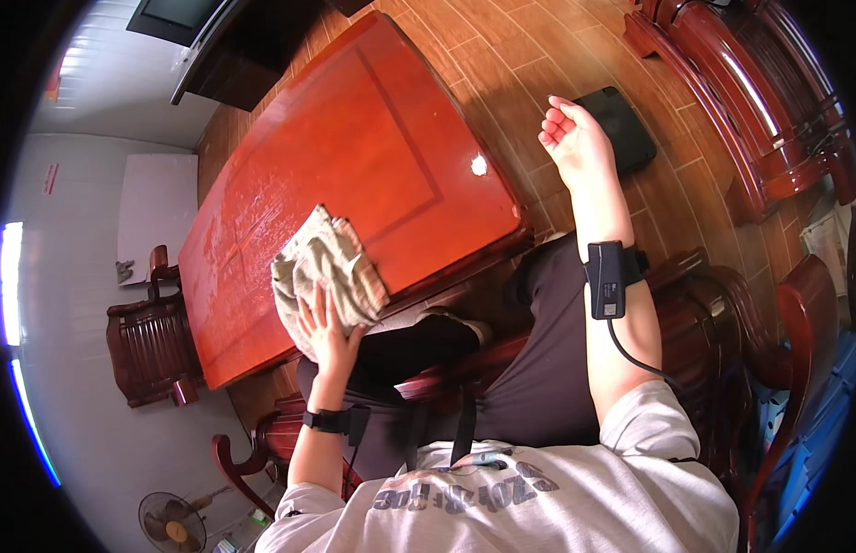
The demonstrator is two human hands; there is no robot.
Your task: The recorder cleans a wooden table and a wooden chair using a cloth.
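Note:
A pale checked cloth (324, 259) lies bunched on the near edge of a glossy red-brown wooden table (345, 138). My left hand (327, 332) presses on the cloth's near side, fingers spread over the fabric and thumb out toward its right edge. Wet-looking streaks mark the tabletop to the left of the cloth. My right hand (573, 135) is raised to the right of the table, apart from it, palm showing and fingers loosely curled around nothing. Both forearms carry strapped black devices with cables.
Carved wooden chairs stand at the left (154, 345) and upper right (739, 97). A flat black object (618, 128) rests on the wood-look floor (531, 41) beyond my right hand. A fan (172, 522) is at lower left; blue containers (815, 428) are at far right.

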